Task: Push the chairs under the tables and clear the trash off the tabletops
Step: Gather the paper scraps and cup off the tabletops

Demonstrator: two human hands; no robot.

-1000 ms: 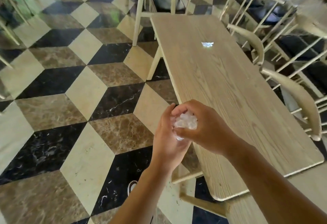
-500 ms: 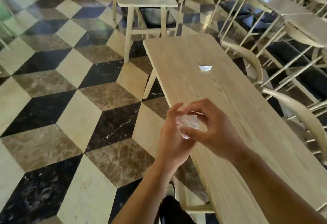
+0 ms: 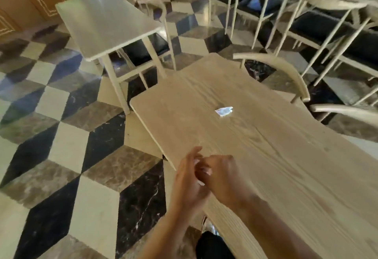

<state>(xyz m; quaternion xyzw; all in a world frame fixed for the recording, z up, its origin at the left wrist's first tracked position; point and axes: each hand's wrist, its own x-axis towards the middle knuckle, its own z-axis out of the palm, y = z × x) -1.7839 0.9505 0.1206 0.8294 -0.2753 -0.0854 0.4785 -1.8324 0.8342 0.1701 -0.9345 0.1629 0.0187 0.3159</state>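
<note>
My left hand [image 3: 187, 179] and my right hand [image 3: 222, 177] are pressed together over the near left edge of the long wooden table [image 3: 286, 166]. Between them a crumpled white wrapper [image 3: 201, 174] shows only as small slivers; the frame is blurred. Further along the tabletop lies a small clear plastic scrap [image 3: 224, 111], well beyond my hands. Two curved-back wooden chairs [image 3: 286, 68] stand along the table's right side, their backs close to its edge.
A smaller white table [image 3: 106, 21] with a black-seated chair [image 3: 147, 50] under it stands ahead to the left. More white tables and black-seated chairs [image 3: 319, 25] fill the upper right. The floor [image 3: 61, 136] is patterned marble tile, open to my left.
The view has advanced along the table and tilted up; the plastic scrap is nearer. My hands have closed tighter around the crumpled wrapper, hiding most of it.
</note>
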